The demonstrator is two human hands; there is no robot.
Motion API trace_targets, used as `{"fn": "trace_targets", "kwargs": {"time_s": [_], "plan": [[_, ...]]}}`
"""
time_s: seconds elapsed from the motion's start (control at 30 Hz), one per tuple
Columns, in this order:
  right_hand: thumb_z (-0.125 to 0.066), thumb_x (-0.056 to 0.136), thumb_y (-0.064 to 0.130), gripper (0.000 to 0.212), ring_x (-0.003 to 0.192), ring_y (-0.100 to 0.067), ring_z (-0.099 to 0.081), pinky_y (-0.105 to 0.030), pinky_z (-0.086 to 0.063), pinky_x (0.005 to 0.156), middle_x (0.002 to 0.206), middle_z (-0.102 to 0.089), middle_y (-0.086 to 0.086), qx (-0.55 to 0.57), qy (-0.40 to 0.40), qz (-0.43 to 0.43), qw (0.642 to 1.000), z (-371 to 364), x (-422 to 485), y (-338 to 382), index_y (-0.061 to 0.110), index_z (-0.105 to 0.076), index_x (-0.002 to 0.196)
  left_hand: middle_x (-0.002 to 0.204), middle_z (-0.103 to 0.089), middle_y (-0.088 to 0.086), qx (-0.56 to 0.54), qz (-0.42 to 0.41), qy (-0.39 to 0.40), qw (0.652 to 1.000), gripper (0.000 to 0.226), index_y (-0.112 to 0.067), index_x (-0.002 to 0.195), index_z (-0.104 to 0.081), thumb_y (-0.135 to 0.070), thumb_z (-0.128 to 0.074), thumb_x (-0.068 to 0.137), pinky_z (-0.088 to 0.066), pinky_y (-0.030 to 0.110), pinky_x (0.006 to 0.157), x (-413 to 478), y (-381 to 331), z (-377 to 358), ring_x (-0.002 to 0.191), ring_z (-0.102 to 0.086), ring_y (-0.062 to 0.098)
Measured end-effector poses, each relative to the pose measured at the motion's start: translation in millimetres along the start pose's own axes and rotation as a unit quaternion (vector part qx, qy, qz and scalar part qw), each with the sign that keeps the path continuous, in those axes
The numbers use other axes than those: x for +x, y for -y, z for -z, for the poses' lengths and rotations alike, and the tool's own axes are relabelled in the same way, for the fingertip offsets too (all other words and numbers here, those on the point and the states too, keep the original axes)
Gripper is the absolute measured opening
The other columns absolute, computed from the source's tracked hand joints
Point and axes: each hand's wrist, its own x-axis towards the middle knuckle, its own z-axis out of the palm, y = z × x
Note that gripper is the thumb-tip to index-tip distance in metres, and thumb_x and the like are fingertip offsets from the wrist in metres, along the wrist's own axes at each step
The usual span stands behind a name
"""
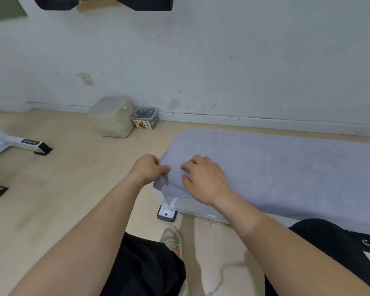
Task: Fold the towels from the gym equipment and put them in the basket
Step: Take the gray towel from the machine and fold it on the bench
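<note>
We find the towel (276,167), pale grey-lilac, spread flat along the padded worktop (198,207) of a piece of gym equipment, its near end draped over the worktop's rounded corner. The left hand (147,169) pinches that hanging end between thumb and curled fingers (166,167), right at the corner. The right hand (203,180) rests on top of the cloth just beside it, with the fingers bent and their tips on the fabric; we cannot tell whether they have gathered any cloth.

We judge the towel light, soft and limp. It will sag wherever it is unsupported and should not slip in a dry grip, so we would take it by two corners of the short end, lift it clear and keep the edges matched while doubling it over. No fold shows yet.

We see no certain basket. A beige block (112,117) stands against the wall, and we cannot say what it is. Beside it, a small clear container (146,118) carries a red and yellow label whose characters are too blurred to read, and a dark label on a white equipment leg (29,143) at the left is equally unreadable
</note>
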Motion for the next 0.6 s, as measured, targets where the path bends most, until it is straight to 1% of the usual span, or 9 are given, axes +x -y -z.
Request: {"fn": "trace_targets", "kwargs": {"time_s": [0.07, 0.13, 0.23, 0.3, 0.37, 0.4, 0.47, 0.53, 0.6], "plan": [[-0.045, 0.099, 0.033, 0.038, 0.119, -0.025, -0.049, -0.038, -0.043, 0.096, 0.131, -0.054, 0.000, 0.024, -0.004, -0.010, 1.000, -2.2, 5.3, 3.3, 0.028, -0.057, 0.135, 0.080, -0.066, 0.005, -0.024, -0.040, -0.014, 0.999, 0.021, -0.010, 0.086, -0.066, -0.029, -0.074, 0.085, -0.046, 0.030, 0.063, -4.6, -7.2, 2.3, 0.073, -0.060, 0.022], [-0.044, 0.097, 0.028, 0.040, 0.118, -0.026, -0.052, -0.039, -0.045, 0.095, 0.127, -0.058, -0.002, 0.057, -0.005, -0.025, 0.998, -2.8, 10.7, 4.9, 0.027, -0.058, 0.135, 0.076, -0.067, 0.004, -0.054, -0.075, 0.011, 0.996, 0.015, -0.012, 0.086, -0.065, -0.025, -0.072, 0.088, -0.044, 0.024, 0.053, -9.7, -14.2, 1.1, 0.062, -0.061, 0.017], [-0.040, 0.098, 0.027, 0.036, 0.117, -0.026, -0.057, -0.040, -0.047, 0.096, 0.125, -0.064, -0.002, 0.164, 0.004, -0.075, 0.983, 0.5, 16.6, 4.3, 0.025, -0.063, 0.125, 0.070, -0.062, 0.008, -0.075, -0.115, 0.053, 0.989, 0.015, -0.002, 0.092, -0.066, -0.017, -0.069, 0.090, -0.040, 0.017, 0.045, -15.3, -23.6, -0.5, 0.048, -0.052, 0.011], [-0.039, 0.099, 0.034, 0.030, 0.108, -0.024, -0.061, -0.040, -0.049, 0.091, 0.112, -0.070, 0.000, 0.244, -0.001, -0.118, 0.963, 2.6, 19.9, 2.5, 0.027, -0.067, 0.104, 0.065, -0.060, 0.004, -0.086, -0.143, 0.087, 0.982, 0.011, -0.002, 0.090, -0.068, -0.013, -0.070, 0.090, -0.040, 0.016, 0.046, -19.6, -29.4, 0.8, 0.048, -0.049, 0.009], [-0.041, 0.097, 0.047, 0.033, 0.094, -0.021, -0.065, -0.042, -0.052, 0.085, 0.093, -0.071, 0.005, 0.286, -0.008, -0.151, 0.946, 6.4, 23.6, -0.5, 0.028, -0.064, 0.084, 0.059, -0.059, -0.005, -0.085, -0.166, 0.111, 0.976, 0.006, -0.013, 0.083, -0.070, -0.012, -0.070, 0.089, -0.041, 0.014, 0.048, -23.6, -34.4, 2.2, 0.048, -0.052, 0.004], [-0.046, 0.095, 0.050, 0.033, 0.088, -0.018, -0.066, -0.042, -0.053, 0.082, 0.085, -0.071, 0.008, 0.297, -0.008, -0.160, 0.941, 8.2, 25.6, -2.7, 0.028, -0.064, 0.081, 0.058, -0.059, -0.007, -0.087, -0.174, 0.122, 0.973, 0.008, -0.016, 0.083, -0.071, -0.011, -0.070, 0.089, -0.042, 0.014, 0.049, -25.9, -36.3, 2.5, 0.049, -0.053, 0.003], [-0.056, 0.089, 0.049, 0.030, 0.079, -0.017, -0.067, -0.043, -0.056, 0.078, 0.073, -0.070, 0.006, 0.310, -0.004, -0.168, 0.936, 10.9, 29.0, -6.9, 0.024, -0.067, 0.077, 0.062, -0.062, -0.002, -0.094, -0.173, 0.155, 0.968, 0.009, -0.014, 0.091, -0.074, -0.008, -0.068, 0.090, -0.045, 0.015, 0.052, -28.6, -38.7, 4.2, 0.055, -0.059, 0.006], [-0.060, 0.085, 0.041, 0.024, 0.072, -0.024, -0.067, -0.047, -0.058, 0.074, 0.068, -0.069, -0.001, 0.321, -0.006, -0.173, 0.931, 12.0, 31.4, -11.7, 0.018, -0.067, 0.077, 0.070, -0.069, 0.004, -0.095, -0.152, 0.182, 0.967, 0.011, -0.013, 0.097, -0.074, -0.009, -0.065, 0.092, -0.047, 0.016, 0.053, -27.4, -40.9, 10.3, 0.062, -0.065, 0.009], [-0.061, 0.083, 0.033, 0.018, 0.070, -0.026, -0.067, -0.049, -0.058, 0.073, 0.067, -0.068, -0.004, 0.312, -0.011, -0.178, 0.933, 13.1, 32.2, -15.8, 0.017, -0.065, 0.079, 0.082, -0.075, 0.004, -0.105, -0.120, 0.167, 0.973, 0.012, -0.013, 0.098, -0.074, -0.015, -0.062, 0.094, -0.047, 0.017, 0.057, -17.9, -45.3, 15.8, 0.066, -0.067, 0.010]]}}
